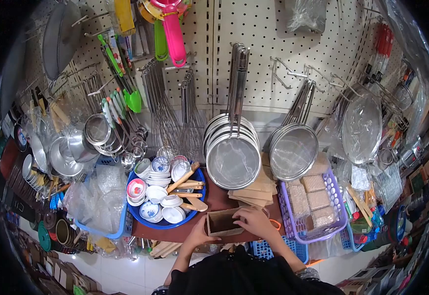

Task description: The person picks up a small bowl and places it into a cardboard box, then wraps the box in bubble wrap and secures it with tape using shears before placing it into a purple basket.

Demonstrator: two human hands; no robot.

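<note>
A small open-topped cardboard box [219, 222] stands at the front edge of the brown-red table, its dark inside facing up. My left hand [198, 237] grips the box's left side, with the thumb up along the wall and fingers at the near lower edge. Over the right end bends my right hand [255, 222], its fingers closed on the rim and partly reaching inside. Just right of that hand lies an orange loop-shaped handle [275, 224], the rest of it hidden. Flat brown cardboard pieces [254, 192] are stacked behind the right hand.
A blue basin [135, 209] of small bowls and wooden-handled utensils stands left. To the right, a purple basket [300, 236] holds wrapped blocks. Large strainers [234, 162] and whisks [163, 108] hang from the pegboard [263, 44]. A blue basket [126, 223] with plastic-wrapped goods sits farther left.
</note>
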